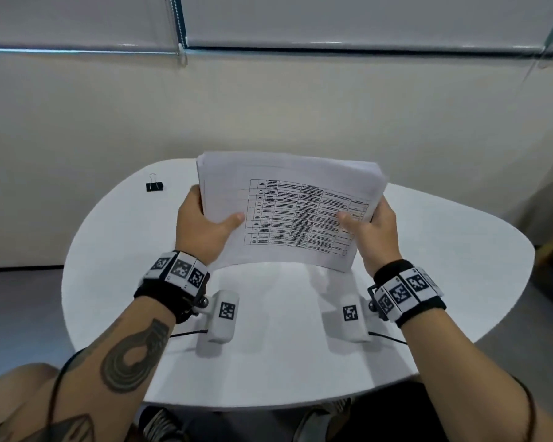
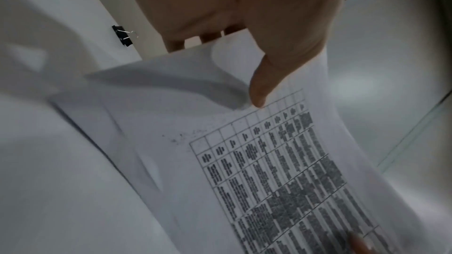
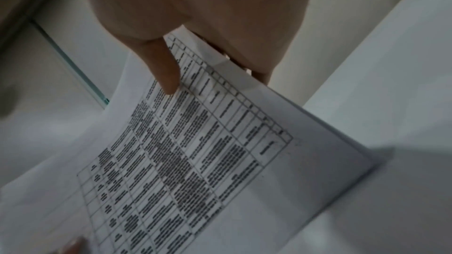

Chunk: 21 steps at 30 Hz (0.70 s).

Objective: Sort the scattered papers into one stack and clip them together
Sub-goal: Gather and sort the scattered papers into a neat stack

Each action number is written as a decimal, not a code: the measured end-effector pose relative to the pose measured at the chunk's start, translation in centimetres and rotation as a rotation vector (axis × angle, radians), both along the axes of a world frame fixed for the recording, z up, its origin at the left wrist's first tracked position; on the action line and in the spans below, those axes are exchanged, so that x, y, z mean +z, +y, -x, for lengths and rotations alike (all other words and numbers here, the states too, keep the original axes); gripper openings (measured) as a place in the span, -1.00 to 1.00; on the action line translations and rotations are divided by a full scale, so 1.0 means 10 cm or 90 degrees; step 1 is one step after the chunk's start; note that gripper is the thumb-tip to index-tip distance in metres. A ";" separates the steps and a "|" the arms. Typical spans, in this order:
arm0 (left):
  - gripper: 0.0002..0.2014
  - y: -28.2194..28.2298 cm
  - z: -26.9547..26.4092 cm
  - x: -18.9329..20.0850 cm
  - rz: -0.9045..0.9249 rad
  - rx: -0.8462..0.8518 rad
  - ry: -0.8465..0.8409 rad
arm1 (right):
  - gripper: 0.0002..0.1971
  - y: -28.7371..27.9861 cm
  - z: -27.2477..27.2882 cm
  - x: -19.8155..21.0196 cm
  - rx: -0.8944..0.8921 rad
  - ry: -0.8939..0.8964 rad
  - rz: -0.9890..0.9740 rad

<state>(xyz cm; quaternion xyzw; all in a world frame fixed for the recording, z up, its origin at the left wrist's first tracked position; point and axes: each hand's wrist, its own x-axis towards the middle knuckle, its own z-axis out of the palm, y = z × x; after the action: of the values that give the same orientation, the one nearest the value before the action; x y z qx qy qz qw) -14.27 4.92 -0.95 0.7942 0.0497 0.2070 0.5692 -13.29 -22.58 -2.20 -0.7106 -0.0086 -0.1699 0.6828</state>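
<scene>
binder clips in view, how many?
1. A small black metal binder clip lies on the white rounded table, far left of the paper stack held in both hands. The stack could hide others.

White, rounded, smooth-topped bench (image 1: 460, 282) set against a plain cream wall (image 1: 268, 106). Above the wall, pale grey roller blinds (image 1: 332, 17) drawn down over windows, with a beaded cord (image 1: 182, 33) hanging between them. Grey floor (image 1: 13, 314) at left. Light soft and even.
</scene>
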 end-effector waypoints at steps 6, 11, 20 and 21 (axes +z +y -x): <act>-0.40 0.00 0.01 0.02 0.097 -0.030 -0.034 | -0.39 0.01 -0.01 0.24 -0.014 -0.060 -0.039; -0.39 -0.11 -0.11 0.37 0.274 -0.006 -0.058 | -0.01 0.02 0.02 0.33 -0.031 -0.141 0.036; -0.50 -0.19 -0.20 0.40 0.282 0.107 -0.039 | -0.20 -0.08 -0.01 0.46 -0.048 -0.170 0.350; -0.48 -0.19 -0.20 0.38 0.274 0.106 -0.048 | -0.25 -0.08 -0.01 0.46 -0.048 -0.167 0.365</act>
<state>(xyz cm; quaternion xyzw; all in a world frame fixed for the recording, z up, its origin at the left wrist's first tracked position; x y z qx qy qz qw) -12.28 3.03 2.89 0.6395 0.1368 0.2673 0.7078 -13.15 -23.42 2.41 -0.8459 -0.1178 -0.2763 0.4408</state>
